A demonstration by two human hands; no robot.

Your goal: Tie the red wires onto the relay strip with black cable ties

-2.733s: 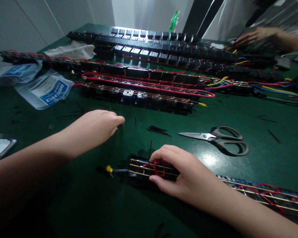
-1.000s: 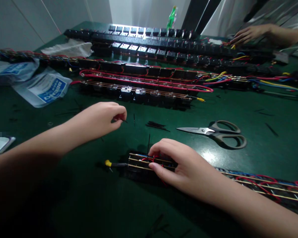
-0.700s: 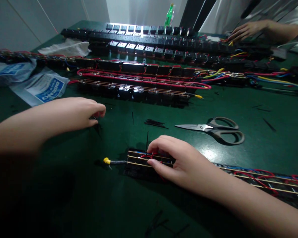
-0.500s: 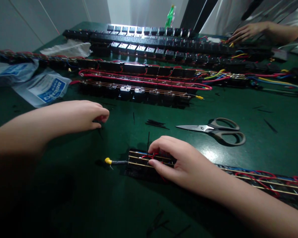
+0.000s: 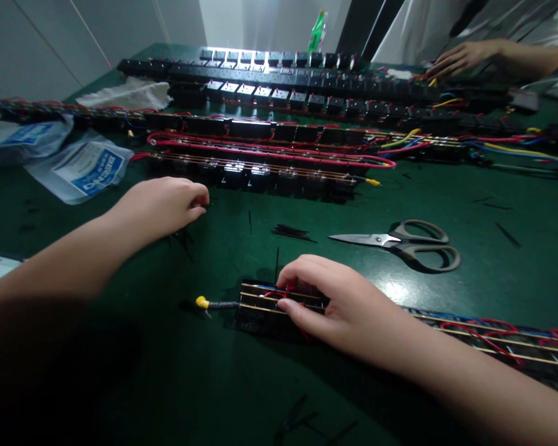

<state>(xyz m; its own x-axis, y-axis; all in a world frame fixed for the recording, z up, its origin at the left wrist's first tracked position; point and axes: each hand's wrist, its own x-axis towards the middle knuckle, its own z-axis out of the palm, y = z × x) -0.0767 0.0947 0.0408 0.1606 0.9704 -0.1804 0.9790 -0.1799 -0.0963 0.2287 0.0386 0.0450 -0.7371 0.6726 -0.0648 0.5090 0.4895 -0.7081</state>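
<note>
My right hand point(image 5: 325, 294) is curled over the near end of a long black strip point(image 5: 255, 323) with brass rods and red and blue wires. Its thumb and fingers grip the strip around a red wire, and a thin black cable tie end point(image 5: 278, 263) sticks up beside the index finger. From the strip's left end comes a black lead with a yellow connector point(image 5: 203, 302). My left hand point(image 5: 179, 198) is over the table to the upper left, fingers bent in and closed; whatever they pinch is hidden. Dark thin offcuts point(image 5: 183, 240) lie below it.
Scissors point(image 5: 395, 241) lie right of a small pile of black ties point(image 5: 291, 232). Behind stand several wired black strips point(image 5: 279, 130). Plastic bags point(image 5: 93, 167) are at left, a green bottle point(image 5: 317, 32) at the back. A co-worker's hand point(image 5: 465, 59) is at the far right.
My left hand has moved slightly up and to the right, its fingers drawn closer together. A pale flat object now shows at the left edge. My right hand has stayed in place.
</note>
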